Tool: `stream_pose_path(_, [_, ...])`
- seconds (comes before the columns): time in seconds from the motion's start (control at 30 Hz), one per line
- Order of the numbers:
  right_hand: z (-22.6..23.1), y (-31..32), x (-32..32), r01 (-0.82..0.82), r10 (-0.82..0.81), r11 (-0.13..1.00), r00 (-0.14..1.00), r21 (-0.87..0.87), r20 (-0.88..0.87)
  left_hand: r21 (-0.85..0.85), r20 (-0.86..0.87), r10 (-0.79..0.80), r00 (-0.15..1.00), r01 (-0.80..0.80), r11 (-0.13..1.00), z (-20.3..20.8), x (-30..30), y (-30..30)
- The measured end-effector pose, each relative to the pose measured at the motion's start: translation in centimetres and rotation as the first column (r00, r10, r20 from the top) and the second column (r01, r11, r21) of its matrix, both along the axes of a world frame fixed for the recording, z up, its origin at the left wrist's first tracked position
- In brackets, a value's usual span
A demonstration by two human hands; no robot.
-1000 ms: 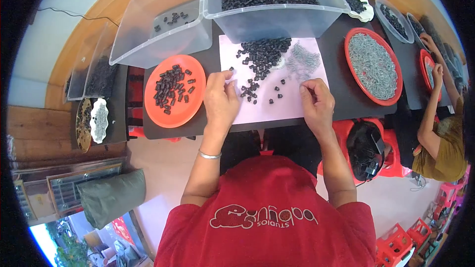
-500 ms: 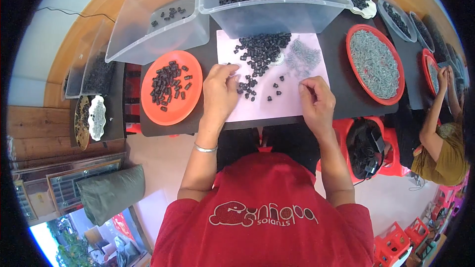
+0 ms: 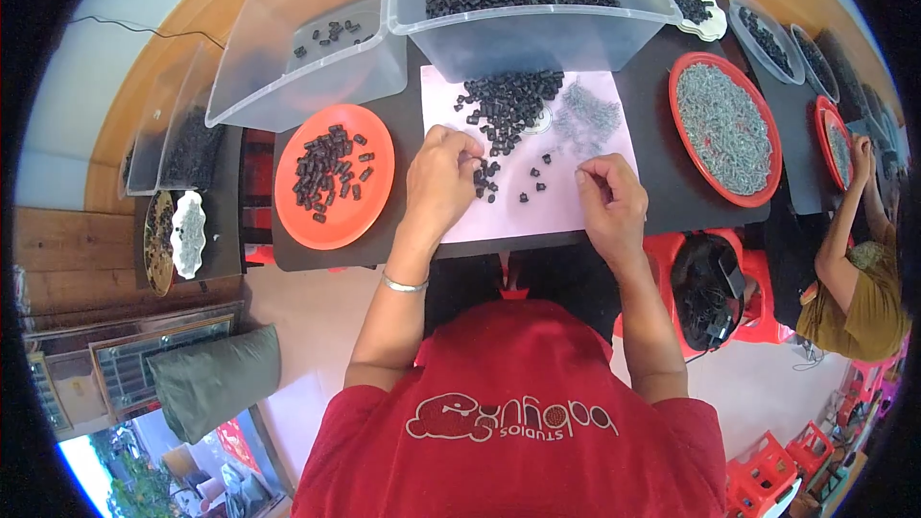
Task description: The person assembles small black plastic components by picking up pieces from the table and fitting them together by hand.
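Note:
My left hand (image 3: 441, 177) is over the left side of a pale pink sheet (image 3: 508, 221), beside a few small black plastic pieces (image 3: 487, 173). Its fingers are curled in with thumb and forefinger close together; whatever lies between them is hidden. At the sheet's right edge my right hand (image 3: 614, 201) is closed in a pinch, and I cannot make out anything in it. A heap of small black plastic pieces (image 3: 513, 101) lies further back on the sheet, next to loose silvery screws (image 3: 587, 115). Several single black pieces (image 3: 536, 173) lie between my hands.
An orange plate (image 3: 360, 206) with black cylindrical parts is at left. Behind the sheet stands a clear bin (image 3: 537, 43) full of black pieces; another clear bin (image 3: 317, 96) holds a few. At right is a red dish (image 3: 683, 139) of screws. A co-worker (image 3: 854, 288) sits far right.
My left hand has shifted slightly right, closer to the small black pieces, and its fingers have curled in over them. My right hand has barely moved.

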State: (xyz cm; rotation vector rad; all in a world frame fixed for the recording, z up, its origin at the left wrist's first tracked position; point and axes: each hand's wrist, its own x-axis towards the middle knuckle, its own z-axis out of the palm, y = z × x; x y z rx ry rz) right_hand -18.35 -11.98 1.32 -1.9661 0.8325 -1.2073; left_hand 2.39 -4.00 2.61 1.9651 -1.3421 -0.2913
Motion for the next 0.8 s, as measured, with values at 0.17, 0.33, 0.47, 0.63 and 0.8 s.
stream_pose_path(0.17, [0.0, -0.1, 0.1, 0.005, -0.007, 0.999, 1.000, -0.049, -0.029, -0.113, -0.181, 0.068, 0.981, -0.090, 0.990, -0.5, 0.2, 0.3])
stream_pose_path(0.33, [0.3, 0.0, 0.1, -0.011, 0.010, 0.999, 1.000, -0.039, -0.028, -0.161, -0.475, 0.011, 0.880, -0.099, 0.982, -0.8, 1.0, 0.6])
stream_pose_path(0.47, [0.3, 0.0, 0.1, -0.006, 0.003, 0.999, 0.999, -0.045, -0.053, -0.169, -0.845, -0.090, 0.528, -0.104, 0.980, 0.3, 0.9, 1.1])
stream_pose_path(0.63, [0.5, 0.2, 0.1, -0.011, 0.010, 1.000, 0.998, -0.022, -0.065, -0.210, -0.927, -0.165, 0.336, -0.103, 0.972, -0.3, 1.3, 1.3])
stream_pose_path(0.8, [0.6, 0.2, 0.1, -0.018, 0.016, 0.999, 0.998, -0.027, -0.058, -0.200, -0.370, -0.048, 0.928, -0.029, 0.979, -0.1, 0.4, 0.9])
